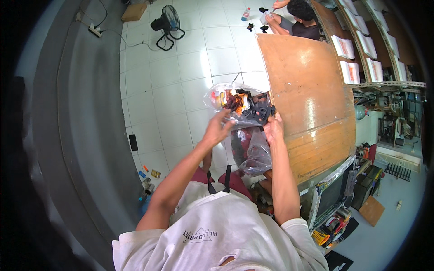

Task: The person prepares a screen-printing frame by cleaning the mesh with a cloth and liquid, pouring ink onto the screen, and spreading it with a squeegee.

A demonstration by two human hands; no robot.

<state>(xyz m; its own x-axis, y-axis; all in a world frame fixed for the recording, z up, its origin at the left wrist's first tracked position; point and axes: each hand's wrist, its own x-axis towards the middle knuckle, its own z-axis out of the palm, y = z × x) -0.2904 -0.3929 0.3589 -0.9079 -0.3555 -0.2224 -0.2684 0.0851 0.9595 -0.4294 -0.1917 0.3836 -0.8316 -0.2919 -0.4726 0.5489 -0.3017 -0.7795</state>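
A clear plastic bag (255, 156) hangs in front of me beside the wooden table's left edge. In its wide mouth lie black pieces (260, 108), crumpled brown-orange scraps (233, 102) and some yellow and white bits; their exact kinds I cannot make out. My right hand (273, 129) pinches the bag's rim on the right, close to the black pieces. My left hand (218, 129) is at the near left side of the bag, slightly blurred, its fingers apart and nothing visible in them. Dark red shows through the bag's lower part.
A wooden table (307, 86) stands at the right. Beyond it a person (298, 22) sits on the tiled floor near a bottle (245, 14). A black fan (167, 25) stands far left, a phone (133, 142) lies by the grey wall, and shelves (361, 45) hold white stacks.
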